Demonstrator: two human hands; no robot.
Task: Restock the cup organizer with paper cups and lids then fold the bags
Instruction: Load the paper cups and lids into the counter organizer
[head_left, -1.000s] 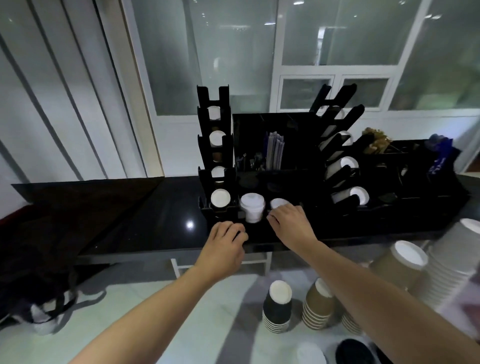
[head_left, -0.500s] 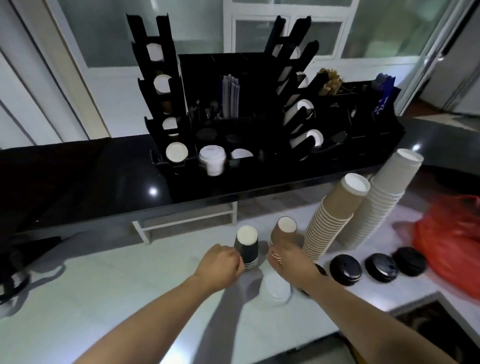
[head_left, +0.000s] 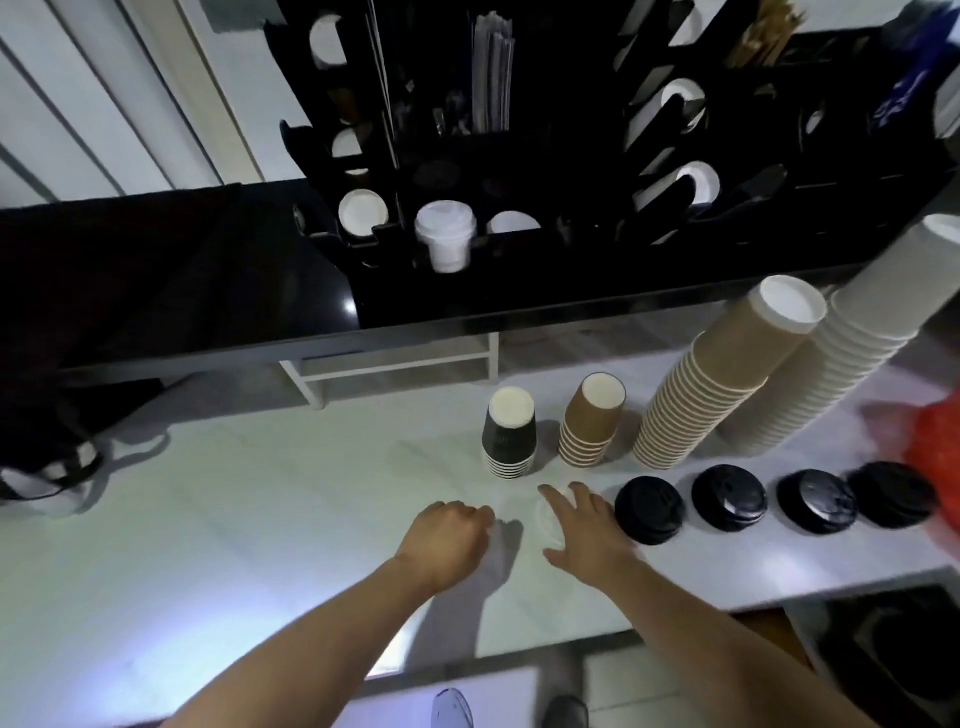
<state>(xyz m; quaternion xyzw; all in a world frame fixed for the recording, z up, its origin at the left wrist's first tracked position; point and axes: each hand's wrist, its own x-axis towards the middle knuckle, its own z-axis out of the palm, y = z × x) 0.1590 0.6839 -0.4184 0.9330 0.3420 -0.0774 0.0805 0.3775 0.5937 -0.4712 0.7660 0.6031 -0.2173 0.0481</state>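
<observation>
White lid (head_left: 546, 514), faint against the pale counter (head_left: 260, 519), lies under the right hand (head_left: 587, 530), whose spread, straight fingers rest on it. Just beside it, the left hand (head_left: 447, 535) hovers with fingers curled, holding nothing I can make out. Behind them stand a short black cup stack (head_left: 510, 439) and a brown stack (head_left: 592, 421), then taller brown (head_left: 727, 384) and white stacks (head_left: 852, 353) leaning right. Black lids (head_left: 649, 509) line up right of the hand. Organizer (head_left: 519, 171) sits on the dark shelf behind; red bag (head_left: 935, 447) at far right.
</observation>
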